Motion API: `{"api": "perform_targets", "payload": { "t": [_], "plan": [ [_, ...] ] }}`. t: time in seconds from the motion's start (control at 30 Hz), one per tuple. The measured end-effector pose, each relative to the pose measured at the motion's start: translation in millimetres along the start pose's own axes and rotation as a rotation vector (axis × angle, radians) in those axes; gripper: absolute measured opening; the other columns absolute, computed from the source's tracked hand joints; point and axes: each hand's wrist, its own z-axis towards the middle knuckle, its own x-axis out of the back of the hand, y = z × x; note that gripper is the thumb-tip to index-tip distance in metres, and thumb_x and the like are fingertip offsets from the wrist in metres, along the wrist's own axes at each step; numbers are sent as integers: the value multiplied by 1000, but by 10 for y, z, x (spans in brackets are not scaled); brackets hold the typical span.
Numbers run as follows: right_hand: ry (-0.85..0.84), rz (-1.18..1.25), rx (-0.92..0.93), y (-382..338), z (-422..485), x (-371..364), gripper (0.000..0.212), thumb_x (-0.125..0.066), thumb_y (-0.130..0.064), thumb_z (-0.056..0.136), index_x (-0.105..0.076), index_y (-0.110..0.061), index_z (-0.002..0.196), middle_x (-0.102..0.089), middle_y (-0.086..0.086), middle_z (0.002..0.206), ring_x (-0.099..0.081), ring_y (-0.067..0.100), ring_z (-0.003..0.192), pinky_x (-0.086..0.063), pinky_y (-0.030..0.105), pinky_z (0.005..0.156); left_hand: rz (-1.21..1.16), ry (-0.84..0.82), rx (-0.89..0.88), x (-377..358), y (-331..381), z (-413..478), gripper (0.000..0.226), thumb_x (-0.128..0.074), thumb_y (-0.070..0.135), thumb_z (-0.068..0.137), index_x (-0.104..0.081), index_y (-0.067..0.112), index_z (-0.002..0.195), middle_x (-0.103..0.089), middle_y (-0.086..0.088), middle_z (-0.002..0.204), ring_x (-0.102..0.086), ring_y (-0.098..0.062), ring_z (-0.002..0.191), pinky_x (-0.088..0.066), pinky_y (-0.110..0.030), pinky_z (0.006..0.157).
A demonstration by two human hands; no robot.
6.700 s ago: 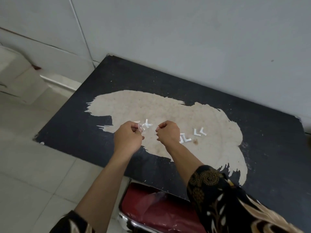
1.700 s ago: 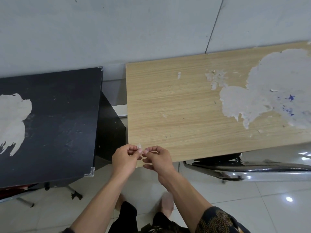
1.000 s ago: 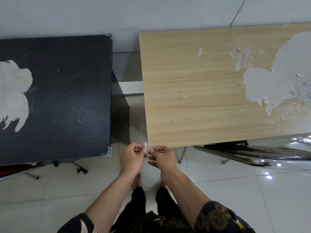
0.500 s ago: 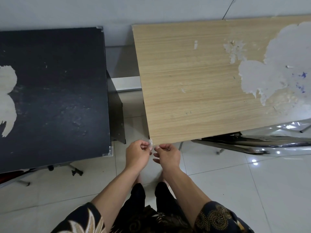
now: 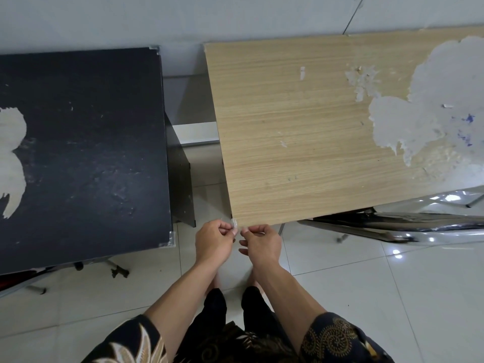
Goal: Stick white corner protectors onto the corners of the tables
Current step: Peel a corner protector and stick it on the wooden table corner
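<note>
At 7 o'clock corner of wooden counter [image 5: 288, 153], left hand [image 5: 214, 241] and right hand [image 5: 262, 244] both pinch corner protector [image 5: 235, 223]; likely aligning before pressing.

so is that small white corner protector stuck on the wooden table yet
Cannot tell: the left hand pinches the small white corner protector at the near corner of the light wooden table; whether it adheres is hidden.
</note>
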Motion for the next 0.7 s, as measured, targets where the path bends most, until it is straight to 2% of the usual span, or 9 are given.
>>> {"api": "perform_targets", "payload": {
  "t": [0.23, 0.43, 0.7],
  "plan": [
    [22, -78, 28, 25, 45, -15, 11, -74, -12, 90, -63, -11, 91, -72, 8, 84, -73, 16, 68, -62, 31, 58, 4, 8, -9, 0, 17, 9, 8, -77, 25, 86, -71, 23, 83, -72, 9, 77, -71, -6, 71, -60, -33, 76],
    [27, -118, 45, 46, 74, -9, 12, -74, -15, 90, -63, -11, 91, -71, 5, 83, -73, 15, 66, -63, 37, 62, 43, 24, -28, -2, 33, 21, 18, -77, 27, 86, -66, 32, 72, -72, 11, 74, -71, -8, 72, -61, -37, 76],
    [46, -185, 68, 66, 95, -25, 13, -74, -18, 90, -62, -15, 87, -70, 1, 77, -73, 16, 66, -63, 42, 63, 103, 19, -30, 15, 77, 38, 12, -79, 28, 85, -72, 25, 75, -73, 10, 73, -71, -8, 72, -60, -35, 75]
  ]
}}
